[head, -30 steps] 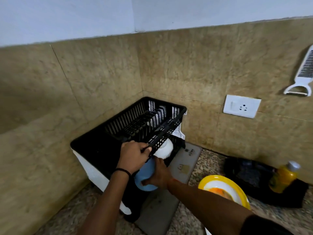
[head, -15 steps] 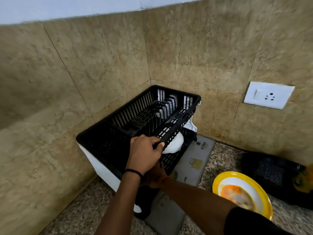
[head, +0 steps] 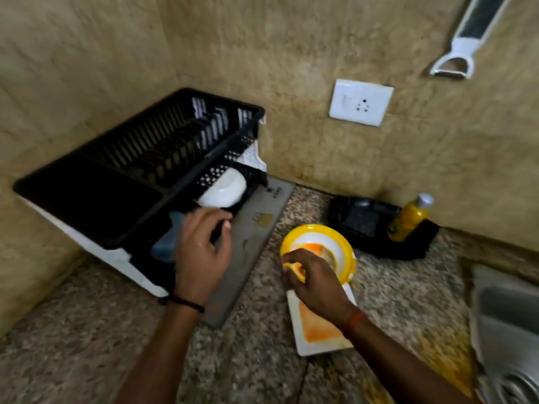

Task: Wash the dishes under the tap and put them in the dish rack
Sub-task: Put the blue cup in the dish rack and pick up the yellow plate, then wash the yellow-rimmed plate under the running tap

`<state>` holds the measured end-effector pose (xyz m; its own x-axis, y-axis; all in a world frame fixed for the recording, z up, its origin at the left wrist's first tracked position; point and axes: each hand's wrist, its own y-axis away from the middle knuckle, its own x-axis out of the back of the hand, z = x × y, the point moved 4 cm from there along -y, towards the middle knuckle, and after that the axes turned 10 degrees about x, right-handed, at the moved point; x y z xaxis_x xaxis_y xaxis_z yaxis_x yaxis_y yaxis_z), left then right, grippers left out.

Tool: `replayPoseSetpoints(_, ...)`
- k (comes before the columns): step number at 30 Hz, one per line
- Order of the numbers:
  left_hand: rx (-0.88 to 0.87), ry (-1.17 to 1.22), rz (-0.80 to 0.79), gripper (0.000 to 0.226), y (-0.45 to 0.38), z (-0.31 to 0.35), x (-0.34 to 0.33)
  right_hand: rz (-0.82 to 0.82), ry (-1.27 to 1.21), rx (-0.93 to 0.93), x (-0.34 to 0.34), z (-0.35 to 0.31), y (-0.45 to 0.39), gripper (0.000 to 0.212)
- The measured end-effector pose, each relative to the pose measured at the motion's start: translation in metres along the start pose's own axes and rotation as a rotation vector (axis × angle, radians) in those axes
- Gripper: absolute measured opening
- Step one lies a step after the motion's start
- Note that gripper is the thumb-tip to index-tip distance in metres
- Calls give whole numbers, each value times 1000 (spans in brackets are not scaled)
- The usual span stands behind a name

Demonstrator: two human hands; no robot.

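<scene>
While left hand hovers, right hand pinches yellow bowl rim.

- The grey mat under the dish rack has small dark print near its far corner. It may read "HOME", but it is blurred and not certain.
- A yellowish emblem sits below that print, with no readable letters.
- The yellow bottle shows no legible label.
- Nothing else can be read.
</scene>
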<state>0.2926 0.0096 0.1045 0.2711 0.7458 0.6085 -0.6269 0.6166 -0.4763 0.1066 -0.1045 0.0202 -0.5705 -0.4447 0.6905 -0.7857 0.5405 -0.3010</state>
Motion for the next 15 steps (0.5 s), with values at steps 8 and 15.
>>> replayPoseSetpoints(8,545,24,-453,34,162,14,-119,46,78,-422,33,66,133,58)
replayPoseSetpoints(15,744,74,-515,39,147,8,-150,51,-96,-612,31,86,138,62)
